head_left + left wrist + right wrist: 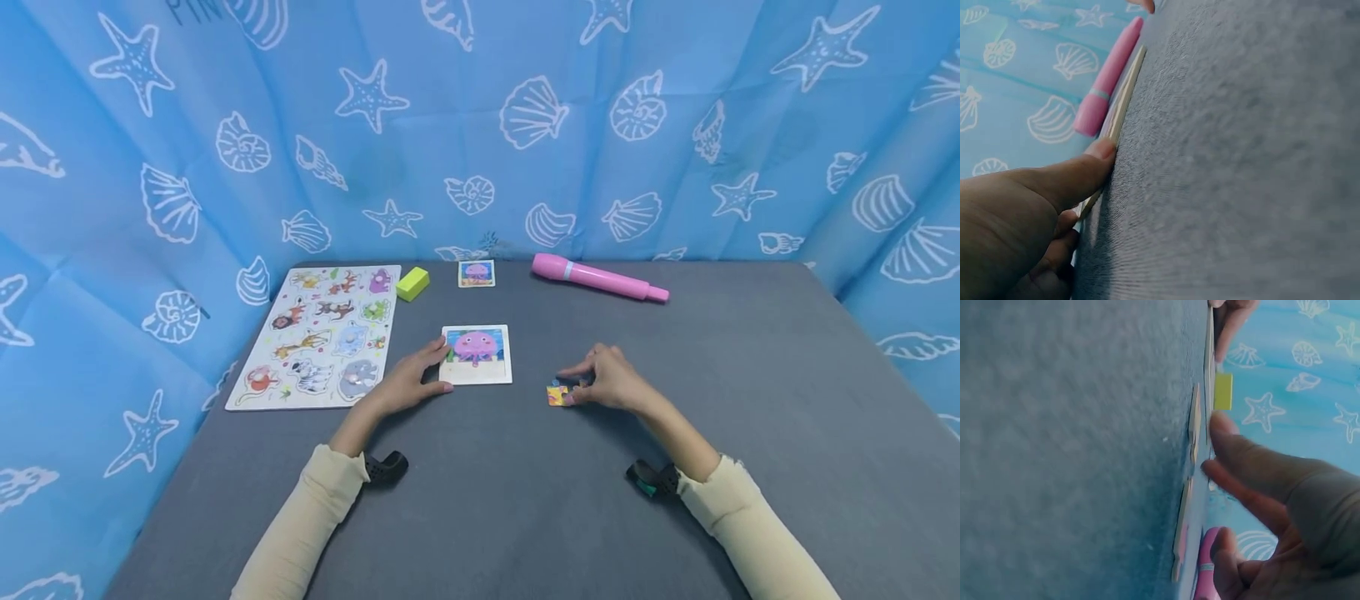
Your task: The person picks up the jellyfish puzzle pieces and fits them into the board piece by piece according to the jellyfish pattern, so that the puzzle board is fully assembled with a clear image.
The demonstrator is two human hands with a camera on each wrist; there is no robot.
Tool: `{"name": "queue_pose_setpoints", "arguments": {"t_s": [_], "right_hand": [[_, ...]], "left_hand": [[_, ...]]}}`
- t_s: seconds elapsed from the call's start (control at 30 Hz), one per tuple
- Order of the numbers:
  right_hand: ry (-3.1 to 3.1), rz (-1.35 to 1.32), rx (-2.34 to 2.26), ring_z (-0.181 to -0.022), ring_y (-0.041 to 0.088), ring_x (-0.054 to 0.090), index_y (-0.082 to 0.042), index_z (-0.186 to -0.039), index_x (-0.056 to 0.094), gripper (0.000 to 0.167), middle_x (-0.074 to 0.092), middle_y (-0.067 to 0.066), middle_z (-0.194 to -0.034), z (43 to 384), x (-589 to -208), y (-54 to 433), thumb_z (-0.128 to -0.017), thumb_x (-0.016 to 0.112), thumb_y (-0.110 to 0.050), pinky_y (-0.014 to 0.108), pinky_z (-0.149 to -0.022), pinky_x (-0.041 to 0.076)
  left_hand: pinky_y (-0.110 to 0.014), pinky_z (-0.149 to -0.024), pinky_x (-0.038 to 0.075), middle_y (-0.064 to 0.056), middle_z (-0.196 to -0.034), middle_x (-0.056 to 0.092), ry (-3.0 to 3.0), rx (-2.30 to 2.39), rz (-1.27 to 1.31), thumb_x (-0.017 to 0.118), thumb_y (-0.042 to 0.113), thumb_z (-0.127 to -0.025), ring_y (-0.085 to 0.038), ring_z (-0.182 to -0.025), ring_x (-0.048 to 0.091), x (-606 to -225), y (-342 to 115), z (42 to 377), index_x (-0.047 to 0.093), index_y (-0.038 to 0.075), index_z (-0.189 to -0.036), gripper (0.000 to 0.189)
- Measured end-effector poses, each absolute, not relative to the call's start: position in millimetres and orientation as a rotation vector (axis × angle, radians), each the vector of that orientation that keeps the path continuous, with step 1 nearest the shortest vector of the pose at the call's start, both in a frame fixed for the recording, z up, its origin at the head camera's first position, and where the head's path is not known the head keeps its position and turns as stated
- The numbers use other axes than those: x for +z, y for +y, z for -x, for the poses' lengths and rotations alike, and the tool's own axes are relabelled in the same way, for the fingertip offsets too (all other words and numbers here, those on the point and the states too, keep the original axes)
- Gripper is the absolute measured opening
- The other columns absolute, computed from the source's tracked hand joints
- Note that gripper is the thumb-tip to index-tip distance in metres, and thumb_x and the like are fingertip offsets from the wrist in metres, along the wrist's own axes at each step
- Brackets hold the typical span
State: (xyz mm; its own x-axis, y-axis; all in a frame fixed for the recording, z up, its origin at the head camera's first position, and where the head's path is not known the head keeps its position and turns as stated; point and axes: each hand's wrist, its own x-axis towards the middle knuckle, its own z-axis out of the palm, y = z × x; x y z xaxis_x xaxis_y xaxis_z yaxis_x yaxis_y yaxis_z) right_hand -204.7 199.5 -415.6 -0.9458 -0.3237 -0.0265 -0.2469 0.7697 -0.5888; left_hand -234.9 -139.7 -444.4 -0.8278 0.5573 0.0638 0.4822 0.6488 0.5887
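Observation:
A square wooden jigsaw board (pixel 495 374) with a pink jellyfish picture lies mid-table, its lower strip bare wood. My left hand (pixel 407 379) holds its left side, thumb (pixel 1102 150) at the near edge and the other fingers partly hidden beyond it. Right of the board, a yellow and orange jigsaw piece (pixel 556 396) lies on the table with more pieces partly covered by my right hand (pixel 617 381). In the right wrist view, the pieces (pixel 1181 534) lie flat. The right thumb (pixel 1225 428) and index finger are apart over them, with no piece seen gripped.
A white peg puzzle board (pixel 300 333) with animals lies at the left. Behind are a yellow-green block (pixel 412 284), a small jellyfish picture card (pixel 476 273) and a pink marker-shaped stick (pixel 600 278). A blue shell-print curtain (pixel 465 150) hangs at the table's far edge.

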Motion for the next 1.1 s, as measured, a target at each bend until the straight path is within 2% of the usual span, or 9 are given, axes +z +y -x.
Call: {"name": "queue_pose_setpoints", "arguments": {"t_s": [0.3,0.67,0.93,1.1], "right_hand": [[2.944,0.430,-0.775,-0.081,0.023,0.036,-0.015,-0.100,0.073,0.042,0.049,0.009,-0.089,196.9,-416.9,196.3,-0.060,0.085,-0.024,0.031,-0.062,0.024],[2.988,0.444,-0.797,-0.081,0.020,0.038,-0.018,-0.093,0.076,0.033,0.051,0.006,-0.088,198.1,-423.2,197.1,-0.062,0.084,-0.024,0.032,-0.064,0.024],[2.927,0.432,-0.832,-0.082,0.022,0.037,-0.014,-0.093,0.076,0.029,0.050,0.009,-0.088,204.8,-420.2,198.8,-0.066,0.082,-0.022,0.030,-0.063,0.024],[2.898,0.446,-0.877,-0.086,0.024,0.038,-0.013,-0.090,0.076,0.028,0.052,0.011,-0.092,206.3,-417.4,197.2,-0.064,0.083,-0.022,0.031,-0.066,0.025]], "left_hand": [[-0.046,-0.107,0.032,-0.013,-0.142,0.041,2.822,1.052,-0.813,0.067,0.016,-0.084,-0.030,-0.132,0.037,-448.3,-138.2,228.2,0.051,-0.002,-0.129,0.051],[-0.044,-0.108,0.031,-0.011,-0.142,0.042,2.834,1.073,-0.760,0.068,0.016,-0.083,-0.029,-0.133,0.036,-448.1,-137.8,225.3,0.052,-0.001,-0.128,0.051],[-0.044,-0.107,0.032,-0.014,-0.141,0.043,2.838,1.080,-0.807,0.067,0.014,-0.083,-0.030,-0.132,0.037,-449.7,-138.3,225.8,0.052,-0.003,-0.128,0.050],[-0.044,-0.106,0.032,-0.013,-0.140,0.043,2.838,1.079,-0.795,0.067,0.015,-0.083,-0.029,-0.132,0.038,-449.5,-138.9,226.6,0.052,-0.002,-0.127,0.050]]}}
